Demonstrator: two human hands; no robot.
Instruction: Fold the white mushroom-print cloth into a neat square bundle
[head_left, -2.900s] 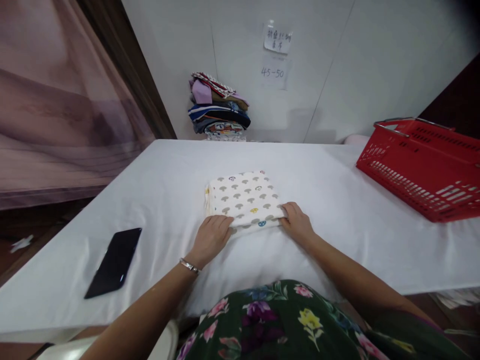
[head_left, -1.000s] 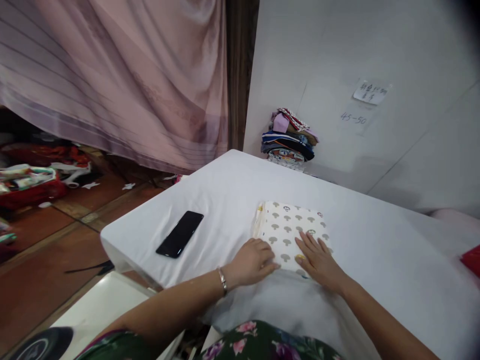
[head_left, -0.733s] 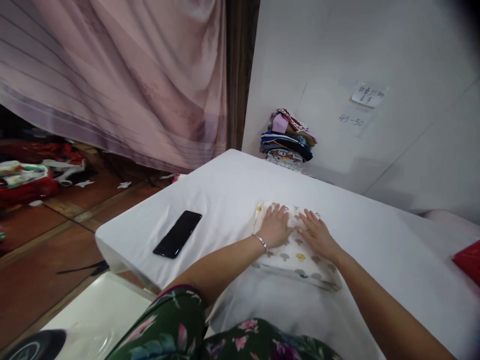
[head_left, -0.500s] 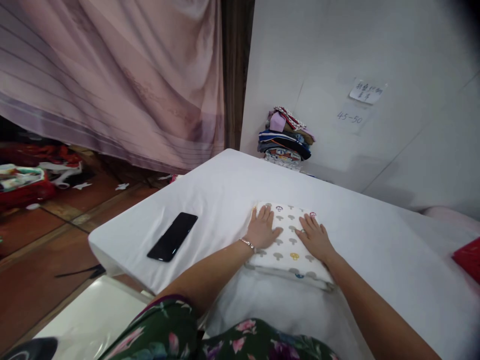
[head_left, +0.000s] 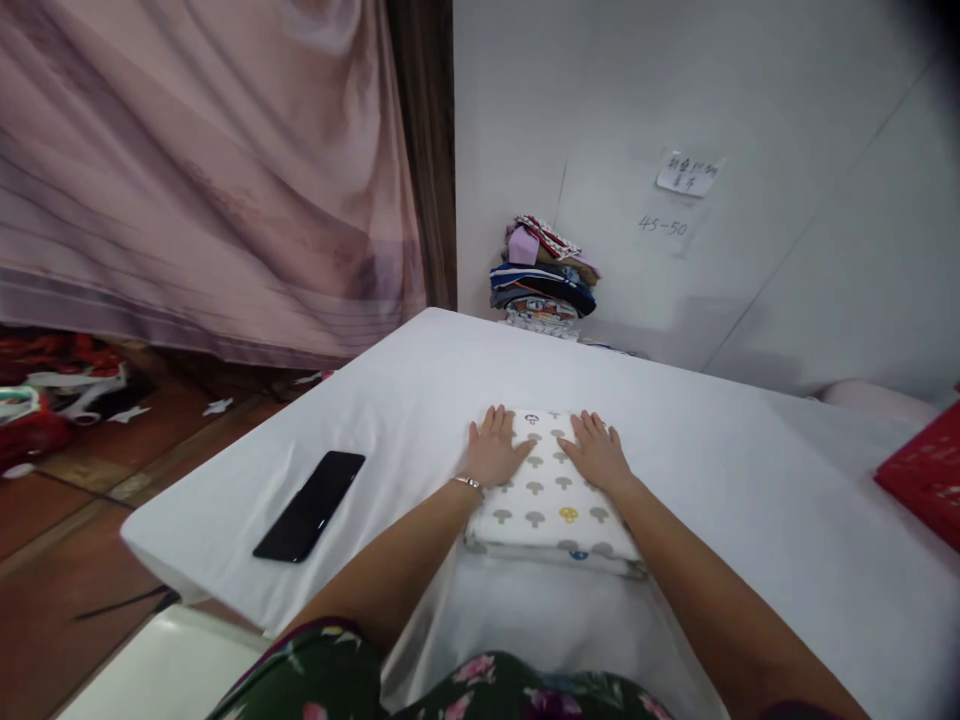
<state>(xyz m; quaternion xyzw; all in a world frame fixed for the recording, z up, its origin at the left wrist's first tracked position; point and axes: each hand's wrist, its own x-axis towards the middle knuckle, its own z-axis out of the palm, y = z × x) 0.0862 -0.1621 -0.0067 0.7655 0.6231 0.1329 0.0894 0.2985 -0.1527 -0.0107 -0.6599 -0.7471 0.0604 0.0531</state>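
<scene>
A folded white cloth with a mushroom print [head_left: 551,515] lies flat on the white-covered table [head_left: 750,500], close to my body. My left hand [head_left: 496,450] rests on its left side, fingers stretched out and pointing away from me. On the opposite side, my right hand [head_left: 598,452] lies with its palm down and fingers extended. Both thumbs point inward over the print. The cloth's layered folds show along the near edge. What kind of cloth article it is, I cannot tell.
A black phone [head_left: 310,507] lies on the table to the left. Folded clothes [head_left: 544,280] are stacked beyond the far edge, by the wall. Something red [head_left: 926,475] stands at the right edge. A pink curtain [head_left: 225,180] hangs at the left, and a pale stool [head_left: 165,665] stands below.
My hands have moved outward to the cloth's two sides, with the right one slightly farther up. The camera view has turned a little to the right.
</scene>
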